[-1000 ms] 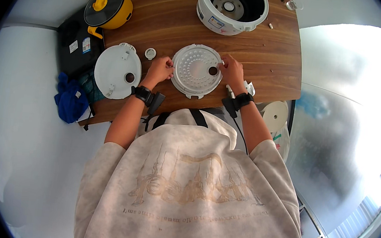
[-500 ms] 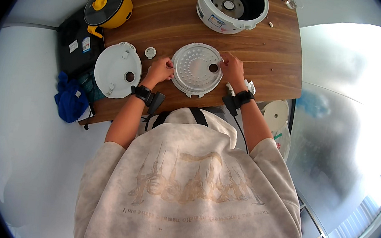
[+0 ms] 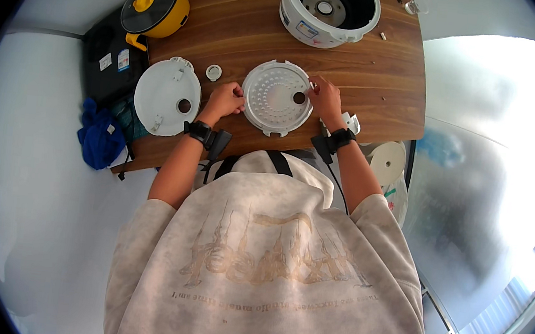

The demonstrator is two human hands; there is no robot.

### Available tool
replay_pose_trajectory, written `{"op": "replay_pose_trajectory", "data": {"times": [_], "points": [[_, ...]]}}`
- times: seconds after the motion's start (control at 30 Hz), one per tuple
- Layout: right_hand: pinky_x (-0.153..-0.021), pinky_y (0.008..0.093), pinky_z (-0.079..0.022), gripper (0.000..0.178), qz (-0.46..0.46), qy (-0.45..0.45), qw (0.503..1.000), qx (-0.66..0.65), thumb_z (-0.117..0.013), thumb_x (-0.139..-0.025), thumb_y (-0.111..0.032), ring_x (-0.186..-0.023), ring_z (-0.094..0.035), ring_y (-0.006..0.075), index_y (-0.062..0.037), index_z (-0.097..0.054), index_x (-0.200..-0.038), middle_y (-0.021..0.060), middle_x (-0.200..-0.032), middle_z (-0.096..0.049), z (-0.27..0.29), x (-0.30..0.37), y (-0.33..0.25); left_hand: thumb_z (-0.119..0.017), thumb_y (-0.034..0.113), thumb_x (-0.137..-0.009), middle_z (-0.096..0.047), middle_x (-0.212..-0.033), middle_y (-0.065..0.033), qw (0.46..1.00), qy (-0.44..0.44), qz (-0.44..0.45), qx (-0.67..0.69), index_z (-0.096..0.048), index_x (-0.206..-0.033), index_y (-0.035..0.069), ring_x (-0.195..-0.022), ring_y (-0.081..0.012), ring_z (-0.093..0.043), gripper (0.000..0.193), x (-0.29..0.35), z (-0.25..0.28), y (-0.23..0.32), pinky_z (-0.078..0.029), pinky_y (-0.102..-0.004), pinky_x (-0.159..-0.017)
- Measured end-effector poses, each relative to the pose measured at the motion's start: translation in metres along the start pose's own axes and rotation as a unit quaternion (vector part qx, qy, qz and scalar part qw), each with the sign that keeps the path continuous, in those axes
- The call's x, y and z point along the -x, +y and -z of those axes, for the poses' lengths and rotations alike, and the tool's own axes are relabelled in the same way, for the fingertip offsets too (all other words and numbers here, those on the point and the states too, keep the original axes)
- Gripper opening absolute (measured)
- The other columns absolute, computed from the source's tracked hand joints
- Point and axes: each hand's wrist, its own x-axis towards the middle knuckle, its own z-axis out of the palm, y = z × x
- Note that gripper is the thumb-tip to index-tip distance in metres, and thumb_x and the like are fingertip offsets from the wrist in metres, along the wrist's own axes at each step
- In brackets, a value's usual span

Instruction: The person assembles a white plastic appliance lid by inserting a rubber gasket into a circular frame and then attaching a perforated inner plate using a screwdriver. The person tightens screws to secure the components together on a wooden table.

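Observation:
In front of me on the wooden table lies a round grey-white rice cooker lid part [image 3: 268, 93], its dimpled face up and a dark round hole on its right side. My left hand [image 3: 225, 100] is closed at its left edge, fingertips pinched against the rim. Opposite it, my right hand [image 3: 325, 100] grips the right rim beside the hole; its fingertips are partly hidden. A white outer lid [image 3: 161, 95] with a similar hole rests to the left. Between the two lids, further back, is a small round white cap [image 3: 213, 72].
The white rice cooker body [image 3: 322, 30] stands open at the back. A yellow pot [image 3: 169, 19] with a dark lid is at the far left, near a black case [image 3: 106, 71] and blue cloth [image 3: 99, 141]. A white plastic part [image 3: 351, 123] lies by my right wrist, a paper roll [image 3: 387, 164] beyond.
The view has shifted very slightly. Both hands stay at the rim of the dimpled lid, with hardly any visible movement.

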Motion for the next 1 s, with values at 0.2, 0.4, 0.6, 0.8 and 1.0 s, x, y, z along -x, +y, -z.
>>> {"op": "replay_pose_trajectory", "data": {"times": [0.2, 0.4, 0.6, 0.8, 1.0], "points": [[-0.079, 0.0458, -0.051, 0.033, -0.038, -0.030, 0.999, -0.006, -0.063, -0.075, -0.007, -0.085, -0.063, 0.0380, -0.0064, -0.067, -0.108, 0.0197, -0.088, -0.066, 0.003, 0.001, -0.005, -0.067, 0.008, -0.085, -0.071, -0.078, -0.0066, 1.000, 0.013, -0.006, -0.008, -0.061, -0.095, 0.001, -0.068, -0.0129, -0.070, 0.014, -0.001, -0.002, -0.003, -0.057, -0.0253, -0.061], [-0.080, 0.0463, -0.050, 0.032, -0.048, -0.030, 0.998, -0.020, -0.062, -0.077, -0.007, -0.086, -0.063, 0.0389, -0.0074, -0.067, -0.108, 0.0198, -0.088, -0.066, -0.001, 0.004, 0.002, -0.069, 0.009, -0.085, -0.070, -0.081, -0.0065, 0.999, 0.031, -0.012, -0.008, -0.061, -0.095, 0.002, -0.070, -0.0132, -0.071, 0.015, -0.004, -0.005, -0.005, -0.058, -0.0261, -0.061], [-0.077, 0.0468, -0.050, 0.030, -0.034, -0.012, 0.999, -0.017, -0.062, -0.077, -0.006, -0.085, -0.063, 0.0387, -0.0072, -0.067, -0.107, 0.0189, -0.086, -0.065, -0.003, 0.006, 0.004, -0.069, 0.008, -0.084, -0.070, -0.080, -0.0062, 0.998, 0.046, -0.034, -0.019, -0.061, -0.096, 0.002, -0.069, -0.0126, -0.071, 0.016, -0.007, -0.006, -0.007, -0.057, -0.0257, -0.060], [-0.077, 0.0465, -0.050, 0.030, -0.032, -0.009, 0.999, -0.028, -0.062, -0.078, -0.006, -0.084, -0.063, 0.0382, -0.0069, -0.067, -0.107, 0.0191, -0.086, -0.065, -0.001, 0.007, 0.003, -0.070, 0.007, -0.084, -0.069, -0.077, -0.0057, 0.997, 0.059, -0.042, -0.021, -0.060, -0.096, 0.002, -0.066, -0.0122, -0.070, 0.017, -0.006, -0.008, -0.005, -0.057, -0.0255, -0.058], [-0.078, 0.0458, -0.050, 0.031, -0.052, -0.015, 0.998, -0.023, -0.066, -0.078, -0.008, -0.087, -0.064, 0.0373, -0.0070, -0.066, -0.109, 0.0183, -0.088, -0.066, 0.000, 0.009, 0.001, -0.070, 0.009, -0.083, -0.068, -0.071, -0.0052, 0.991, 0.080, -0.090, -0.062, -0.058, -0.099, 0.006, -0.060, -0.0131, -0.068, 0.020, -0.005, -0.009, -0.006, -0.053, -0.0267, -0.056]]}}
